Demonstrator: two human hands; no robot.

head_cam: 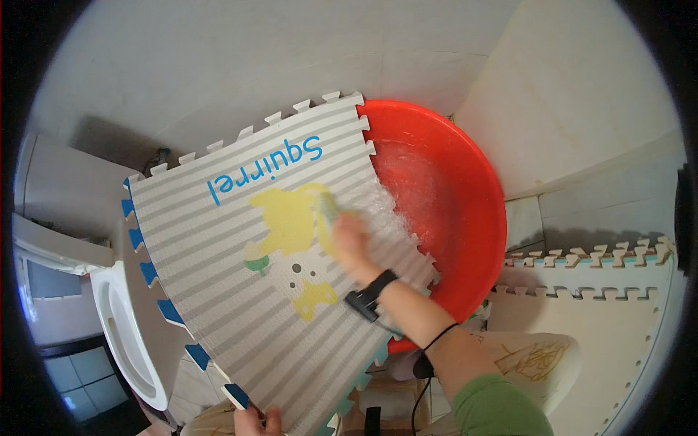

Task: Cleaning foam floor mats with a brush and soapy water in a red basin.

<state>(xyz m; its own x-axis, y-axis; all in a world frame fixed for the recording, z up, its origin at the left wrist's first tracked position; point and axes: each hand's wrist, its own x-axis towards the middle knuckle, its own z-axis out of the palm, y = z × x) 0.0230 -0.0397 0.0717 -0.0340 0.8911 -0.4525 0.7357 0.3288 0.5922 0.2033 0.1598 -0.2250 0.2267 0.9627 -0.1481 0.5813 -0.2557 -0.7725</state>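
Observation:
A striped grey-and-white interlocking foam floor mat (218,245) lies tilted across a red plastic basin (474,218). It bears blue lettering and a yellow cartoon squirrel, upside down to me. My left hand (257,422) grips the mat's near corner at the bottom of the view. My right hand (349,240), blurred by motion, presses a greenish scrubbing tool (326,210) against the yellow print; whether it is a brush or a sponge cannot be made out. The mat's right edge dips into clear, rippling water (414,180) in the basin.
More foam mats (572,294) with notched edges stand at the lower right. A white toilet (131,338) is at the left. Pale walls (272,54) close in behind the basin. A black cable (420,398) hangs below my right forearm.

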